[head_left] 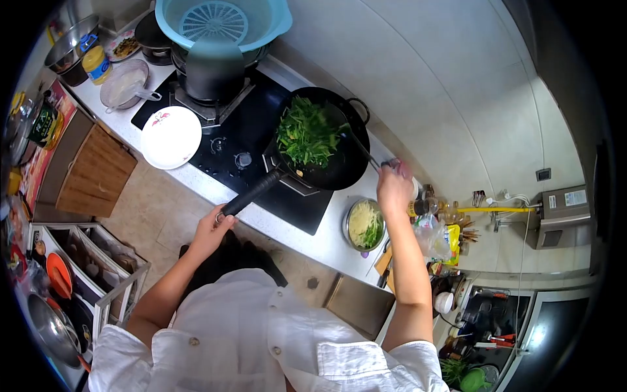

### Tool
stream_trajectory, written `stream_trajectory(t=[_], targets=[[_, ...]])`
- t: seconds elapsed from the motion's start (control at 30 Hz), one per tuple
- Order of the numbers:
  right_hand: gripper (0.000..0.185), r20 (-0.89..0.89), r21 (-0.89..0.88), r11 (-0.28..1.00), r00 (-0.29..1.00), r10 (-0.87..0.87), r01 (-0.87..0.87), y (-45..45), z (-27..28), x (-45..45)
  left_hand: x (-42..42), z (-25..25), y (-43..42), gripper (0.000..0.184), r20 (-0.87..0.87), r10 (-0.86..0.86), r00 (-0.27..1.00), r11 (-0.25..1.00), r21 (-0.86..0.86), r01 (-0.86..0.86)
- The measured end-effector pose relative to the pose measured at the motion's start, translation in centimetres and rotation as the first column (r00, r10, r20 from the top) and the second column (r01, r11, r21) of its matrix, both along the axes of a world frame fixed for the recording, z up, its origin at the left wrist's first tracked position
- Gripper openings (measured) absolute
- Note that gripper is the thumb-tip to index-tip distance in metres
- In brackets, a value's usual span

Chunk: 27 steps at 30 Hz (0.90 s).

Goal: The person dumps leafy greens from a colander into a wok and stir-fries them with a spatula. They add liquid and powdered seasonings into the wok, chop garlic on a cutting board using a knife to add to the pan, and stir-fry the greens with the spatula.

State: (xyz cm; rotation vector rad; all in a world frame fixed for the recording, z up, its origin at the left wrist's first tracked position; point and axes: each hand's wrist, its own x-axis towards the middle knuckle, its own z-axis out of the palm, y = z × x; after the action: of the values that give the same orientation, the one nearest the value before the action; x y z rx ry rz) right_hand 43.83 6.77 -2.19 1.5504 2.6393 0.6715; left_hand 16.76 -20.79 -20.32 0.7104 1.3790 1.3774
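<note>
My left hand (212,230) is closed around the end of the black handle of a wok (353,171), which sits on the right burner of the black hob. Chopped leafy greens (307,134) are heaped in the wok, mostly toward its left side. My right hand (395,186) grips the long handle of a spatula (363,149) from the wok's right side; its head reaches the greens and is partly hidden. Close below the right hand, a metal bowl (347,230) on the counter holds pale shreds and some chopped green pieces.
A white plate (171,147) rests at the hob's left edge. Behind it, a blue basin (277,29) with a strainer sits above a pot on the left burner. Bottles (428,206) and a cutting board (384,261) lie to the right. An open drawer unit (98,300) stands lower left.
</note>
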Motion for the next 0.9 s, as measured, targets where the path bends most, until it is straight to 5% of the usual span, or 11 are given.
stream_trajectory(t=[0.13, 0.23, 0.27, 0.33, 0.43, 0.47, 0.53, 0.57, 0.67, 0.77, 0.9], targets=[[0.021, 0.054, -0.034, 0.998, 0.997, 0.049, -0.048, -1.3, -2.7, -1.6, -1.5, -0.3, 0.7, 0.034, 0.044, -0.014, 0.999, 0.999, 0.044, 0.012], [0.028, -0.018, -0.298, 0.952, 0.997, 0.07, -0.072, -6.1, -2.6, -0.8, -3.9, -2.1, 4.8, 0.034, -0.365, 0.193, 0.911, 0.981, 0.095, -0.17], [0.03, -0.043, -0.338, 0.938, 0.997, 0.065, -0.076, -6.8, -1.2, 0.3, -4.1, -1.9, 5.9, 0.035, -0.53, 0.168, 0.831, 0.986, 0.098, -0.137], [0.031, -0.064, -0.408, 0.909, 0.996, 0.066, -0.086, -7.7, 3.3, 0.4, -5.1, -0.8, 11.2, 0.04, -0.907, 0.15, 0.394, 0.971, 0.21, 0.114], [0.031, -0.006, -0.45, 0.891, 0.998, 0.06, -0.056, -9.1, 7.5, 0.4, -5.5, -3.6, 15.5, 0.033, -0.998, -0.034, 0.043, 0.949, -0.018, 0.315], [0.03, 0.017, -0.466, 0.883, 0.997, 0.071, -0.055, -9.7, 7.7, -0.1, -5.6, -4.0, 16.1, 0.033, -0.999, -0.033, 0.043, 0.949, -0.018, 0.315], [0.028, 0.046, -0.477, 0.877, 0.996, 0.077, -0.046, -9.6, 6.6, -0.5, -5.2, -4.4, 18.1, 0.031, -0.91, -0.411, -0.057, 0.866, -0.409, 0.287], [0.028, 0.054, -0.469, 0.882, 0.996, 0.077, -0.043, -9.0, 4.9, -1.5, -5.4, -5.5, 18.0, 0.019, -0.959, -0.263, -0.103, 0.908, -0.282, 0.309], [0.028, 0.048, -0.411, 0.912, 0.999, 0.019, 0.003, -6.7, 1.9, -2.4, -5.7, -7.1, 18.7, 0.016, -0.973, -0.208, -0.098, 0.918, -0.229, 0.323], [0.026, -0.179, -0.349, 0.937, 0.983, -0.033, -0.032, -4.0, 1.3, -2.3, -5.7, -7.3, 18.5, 0.02, -0.958, -0.277, -0.079, 0.912, -0.288, 0.292], [0.028, -0.191, -0.278, 0.96, 0.979, -0.068, 0.012, -4.5, -1.1, -3.6, -5.6, -6.5, 18.6, 0.028, -0.962, -0.27, -0.032, 0.928, -0.269, 0.258]])
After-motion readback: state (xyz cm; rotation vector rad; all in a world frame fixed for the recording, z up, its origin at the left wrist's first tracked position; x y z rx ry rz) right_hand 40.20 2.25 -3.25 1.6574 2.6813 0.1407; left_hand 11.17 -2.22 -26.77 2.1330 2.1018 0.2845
